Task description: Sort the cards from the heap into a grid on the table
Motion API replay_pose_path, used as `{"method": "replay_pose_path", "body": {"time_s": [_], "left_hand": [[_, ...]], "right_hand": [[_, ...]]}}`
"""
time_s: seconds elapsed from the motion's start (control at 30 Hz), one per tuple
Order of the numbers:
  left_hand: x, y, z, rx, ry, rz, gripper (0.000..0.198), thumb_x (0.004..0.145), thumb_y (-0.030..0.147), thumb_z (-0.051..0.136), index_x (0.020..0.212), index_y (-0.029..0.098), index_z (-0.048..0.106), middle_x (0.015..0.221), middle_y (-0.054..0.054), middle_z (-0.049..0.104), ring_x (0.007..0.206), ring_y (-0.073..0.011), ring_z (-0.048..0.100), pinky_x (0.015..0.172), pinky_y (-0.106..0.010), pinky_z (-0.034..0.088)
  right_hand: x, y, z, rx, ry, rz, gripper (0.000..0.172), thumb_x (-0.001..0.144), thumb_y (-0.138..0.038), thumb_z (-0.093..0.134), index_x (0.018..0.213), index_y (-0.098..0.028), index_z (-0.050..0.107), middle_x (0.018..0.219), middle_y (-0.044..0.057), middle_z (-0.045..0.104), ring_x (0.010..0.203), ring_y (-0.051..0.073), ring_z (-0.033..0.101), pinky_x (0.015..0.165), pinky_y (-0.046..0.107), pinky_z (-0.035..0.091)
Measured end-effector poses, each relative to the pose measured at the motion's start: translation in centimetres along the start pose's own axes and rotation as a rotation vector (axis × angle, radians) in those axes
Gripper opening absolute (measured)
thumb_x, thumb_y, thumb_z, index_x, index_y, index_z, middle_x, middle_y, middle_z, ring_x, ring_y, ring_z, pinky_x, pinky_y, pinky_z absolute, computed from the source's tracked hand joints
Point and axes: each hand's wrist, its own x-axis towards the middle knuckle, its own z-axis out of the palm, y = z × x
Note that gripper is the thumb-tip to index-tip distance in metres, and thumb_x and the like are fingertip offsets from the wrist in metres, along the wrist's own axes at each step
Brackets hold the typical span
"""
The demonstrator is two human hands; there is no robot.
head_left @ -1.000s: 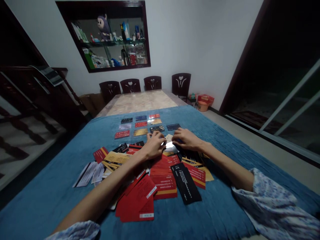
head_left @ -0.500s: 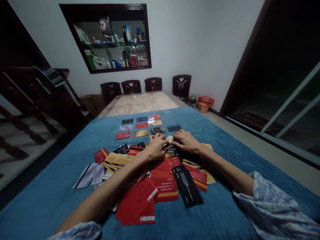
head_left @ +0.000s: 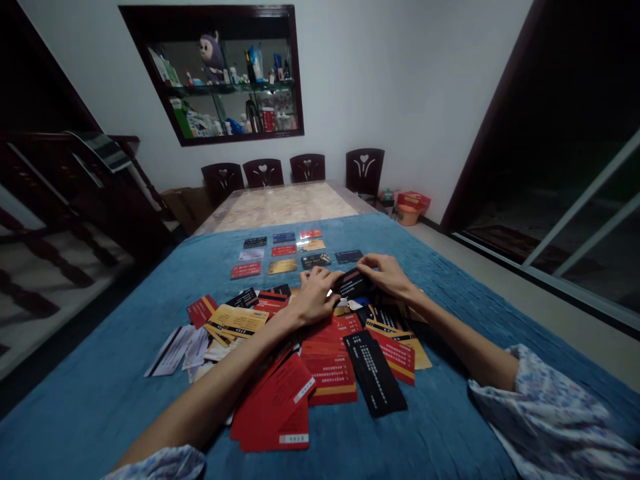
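A black card (head_left: 353,285) with pale print and a dark stripe is held between my two hands, tilted above the pile. My right hand (head_left: 386,275) pinches its right end between thumb and fingers. My left hand (head_left: 315,297) has curled fingers and thumb at the card's left end. Below my hands spreads a heap of cards: red cards (head_left: 327,380), a long black card (head_left: 375,373), yellow cards (head_left: 245,320) and pale cards (head_left: 173,350). Some of the heap is hidden under my hands and left forearm.
Beyond the heap, rows of single cards lie flat, among them a gold card (head_left: 283,267) and a dark blue card (head_left: 349,257). A blue cloth (head_left: 450,320) covers the near table; the bare tabletop (head_left: 290,203) shows behind. Several chairs (head_left: 364,170) stand at the far end.
The black card has come up into view between my hands. My right hand has moved slightly up and right, away from my left hand, which stays nearly in place.
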Motion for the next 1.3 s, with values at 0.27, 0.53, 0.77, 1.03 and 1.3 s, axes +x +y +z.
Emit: {"method": "replay_pose_path", "body": {"time_s": [0.27,0.53,0.77,1.03,1.3], "left_hand": [[-0.2,-0.2,0.3,0.071,0.093,0.049,0.047,0.083,0.031,0.068,0.128,0.021,0.059,0.126,-0.012,0.06,0.121,-0.0314,0.044,0.099,-0.052,0.033],[-0.4,0.2,0.3,0.12,0.149,0.077,0.039,0.084,0.037,0.066,0.117,0.018,0.061,0.119,-0.012,0.064,0.117,-0.0306,0.047,0.098,-0.051,0.032],[-0.2,0.0,0.3,0.015,0.121,0.146,0.034,0.09,0.011,0.043,0.113,0.022,0.065,0.117,-0.006,0.068,0.117,-0.0252,0.047,0.099,-0.048,0.03],[0.1,-1.3,0.8,0.049,0.104,0.254,0.047,0.08,0.003,0.052,0.12,0.024,0.066,0.119,-0.008,0.069,0.121,-0.0277,0.045,0.099,-0.049,0.033],[0.2,-1.8,0.9,0.167,0.229,0.277,0.03,0.09,0.01,0.054,0.109,0.026,0.072,0.109,-0.008,0.066,0.112,-0.0257,0.047,0.094,-0.045,0.038]], "right_hand": [[-0.2,0.3,-0.3,0.132,0.076,0.05,0.023,0.083,-0.037,0.058,0.081,-0.018,0.072,0.078,0.005,0.074,0.073,0.019,0.066,0.071,0.03,0.05],[-0.6,0.1,0.4,0.198,0.044,0.025,0.027,0.084,-0.041,0.057,0.082,-0.018,0.07,0.079,0.004,0.073,0.074,0.018,0.065,0.07,0.029,0.049],[-0.4,0.1,1.0,0.164,0.019,-0.035,0.027,0.087,-0.038,0.053,0.083,-0.018,0.071,0.084,0.005,0.074,0.08,0.02,0.066,0.076,0.031,0.05],[0.0,-0.9,1.0,0.045,-0.058,-0.14,0.027,0.092,-0.033,0.051,0.092,-0.02,0.074,0.09,0.006,0.075,0.089,0.021,0.065,0.087,0.034,0.047],[0.7,-1.6,2.1,-0.031,-0.104,-0.222,0.028,0.096,-0.03,0.049,0.096,-0.021,0.075,0.091,0.006,0.075,0.088,0.021,0.062,0.084,0.033,0.046]]}}
